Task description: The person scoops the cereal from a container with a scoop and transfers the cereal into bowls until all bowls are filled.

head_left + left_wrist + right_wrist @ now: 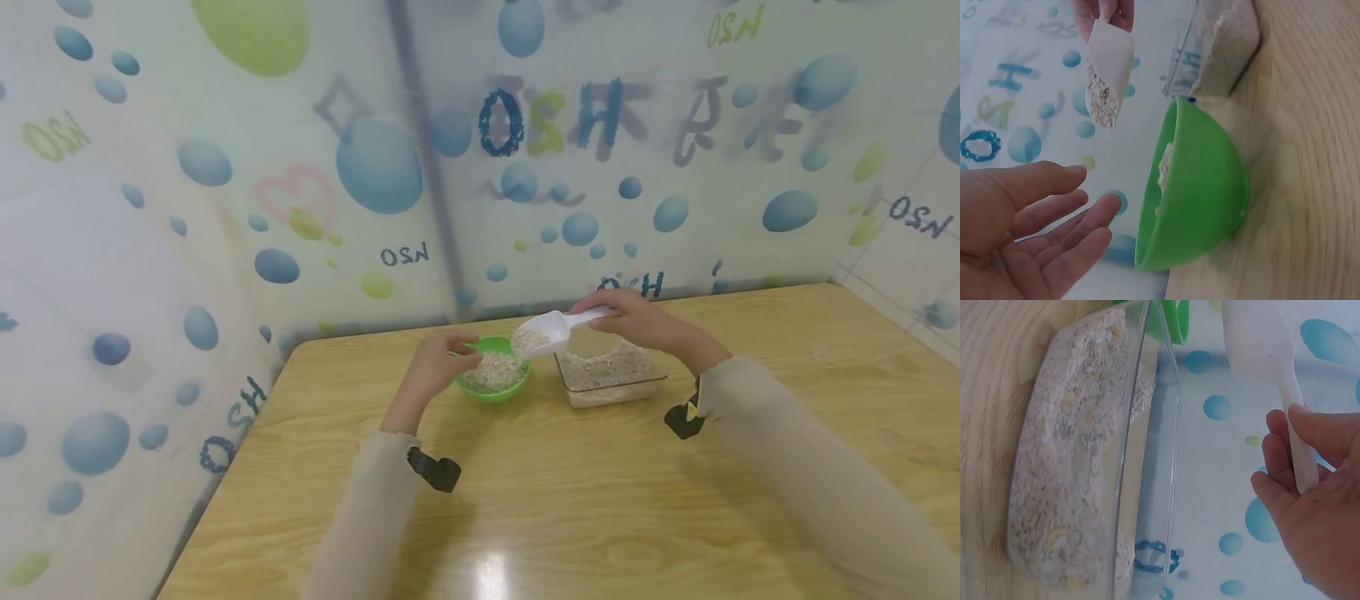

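Fingers of the right hand [633,319] pinch the scoop [557,325], raised near the right side of the green bowl [1204,187]; the left hand's [433,367] are spread. The bowl holds flakes [493,373]; this scoopful seems untipped, with more in the container [615,393].

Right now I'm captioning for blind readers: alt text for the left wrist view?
A right hand holds a white scoop of flakes near a green bowl and an empty left hand. A clear container shows near the top.

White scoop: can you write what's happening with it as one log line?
right hand: grips white scoop, flakes aboard | left hand: beside green bowl, holds nothing | clear container: flakes inside
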The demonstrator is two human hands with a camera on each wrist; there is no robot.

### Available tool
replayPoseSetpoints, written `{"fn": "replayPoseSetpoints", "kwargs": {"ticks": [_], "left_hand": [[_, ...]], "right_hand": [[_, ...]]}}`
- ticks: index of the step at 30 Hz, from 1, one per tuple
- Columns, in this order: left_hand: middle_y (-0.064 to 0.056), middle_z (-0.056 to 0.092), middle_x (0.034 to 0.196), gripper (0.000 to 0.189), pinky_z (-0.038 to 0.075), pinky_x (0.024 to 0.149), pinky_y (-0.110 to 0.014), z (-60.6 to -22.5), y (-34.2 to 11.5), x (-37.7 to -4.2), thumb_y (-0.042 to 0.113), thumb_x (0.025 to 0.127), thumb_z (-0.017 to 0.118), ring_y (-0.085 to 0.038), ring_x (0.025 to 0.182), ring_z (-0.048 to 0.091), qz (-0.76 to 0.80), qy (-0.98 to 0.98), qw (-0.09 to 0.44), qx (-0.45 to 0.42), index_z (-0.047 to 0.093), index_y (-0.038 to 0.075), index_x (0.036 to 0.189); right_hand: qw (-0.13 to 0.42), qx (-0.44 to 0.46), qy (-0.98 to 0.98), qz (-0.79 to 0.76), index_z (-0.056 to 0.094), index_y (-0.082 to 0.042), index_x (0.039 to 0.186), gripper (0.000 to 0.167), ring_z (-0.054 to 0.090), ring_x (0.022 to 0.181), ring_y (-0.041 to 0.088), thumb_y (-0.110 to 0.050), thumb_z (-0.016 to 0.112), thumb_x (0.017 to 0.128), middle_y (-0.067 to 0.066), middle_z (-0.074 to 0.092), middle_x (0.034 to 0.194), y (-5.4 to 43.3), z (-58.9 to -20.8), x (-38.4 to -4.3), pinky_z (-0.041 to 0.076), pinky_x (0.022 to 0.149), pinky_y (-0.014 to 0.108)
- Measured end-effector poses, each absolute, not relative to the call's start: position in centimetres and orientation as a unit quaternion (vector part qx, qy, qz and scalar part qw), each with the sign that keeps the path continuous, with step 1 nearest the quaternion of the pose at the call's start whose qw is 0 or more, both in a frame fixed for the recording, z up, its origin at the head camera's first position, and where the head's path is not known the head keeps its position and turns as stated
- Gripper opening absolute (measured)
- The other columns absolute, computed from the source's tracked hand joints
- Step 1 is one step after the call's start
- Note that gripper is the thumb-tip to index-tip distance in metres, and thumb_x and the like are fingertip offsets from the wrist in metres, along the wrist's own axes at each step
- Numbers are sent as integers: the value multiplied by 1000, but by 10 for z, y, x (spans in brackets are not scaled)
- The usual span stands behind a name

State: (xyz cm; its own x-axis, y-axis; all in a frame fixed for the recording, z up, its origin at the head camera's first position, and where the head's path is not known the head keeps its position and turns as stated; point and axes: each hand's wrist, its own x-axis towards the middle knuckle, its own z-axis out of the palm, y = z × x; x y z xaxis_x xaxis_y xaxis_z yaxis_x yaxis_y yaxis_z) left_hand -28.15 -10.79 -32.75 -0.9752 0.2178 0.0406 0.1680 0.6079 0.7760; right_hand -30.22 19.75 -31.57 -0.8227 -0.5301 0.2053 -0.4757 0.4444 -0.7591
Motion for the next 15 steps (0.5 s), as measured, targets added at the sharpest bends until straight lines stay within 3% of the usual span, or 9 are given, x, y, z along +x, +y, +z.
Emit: {"fn": "replayPoseSetpoints", "kwargs": {"ticks": [3, 9, 15], "left_hand": [[-14, 64, 105, 34, 50, 78, -40, -329, -118, -283, 14, 85, 65, -28, 97, 59, 424, 900, 22, 102, 61, 3, 117], [-19, 64, 104, 33, 50, 78, -41, -335, -136, -286, 10, 85, 64, -32, 96, 59, 416, 905, 10, 91, 60, -1, 116], [-20, 61, 111, 36, 49, 81, -42, -345, -143, -290, 8, 85, 64, -33, 101, 58, 437, 895, 40, 77, 59, 0, 119]], "right_hand": [[33, -307, 843, -440, 59, 4, 114, 25, 27, 129, 42, 3, 51, 91, 24, 52, 122, 190, -318, -306, 26, 100, 56], [52, -318, 836, -444, 58, 5, 116, 26, 46, 115, 37, 3, 51, 91, 22, 54, 121, 176, -322, -314, 38, 93, 51], [68, -324, 831, -447, 58, 6, 116, 26, 48, 113, 36, 3, 51, 91, 21, 55, 120, 159, -323, -318, 41, 91, 49]]}}
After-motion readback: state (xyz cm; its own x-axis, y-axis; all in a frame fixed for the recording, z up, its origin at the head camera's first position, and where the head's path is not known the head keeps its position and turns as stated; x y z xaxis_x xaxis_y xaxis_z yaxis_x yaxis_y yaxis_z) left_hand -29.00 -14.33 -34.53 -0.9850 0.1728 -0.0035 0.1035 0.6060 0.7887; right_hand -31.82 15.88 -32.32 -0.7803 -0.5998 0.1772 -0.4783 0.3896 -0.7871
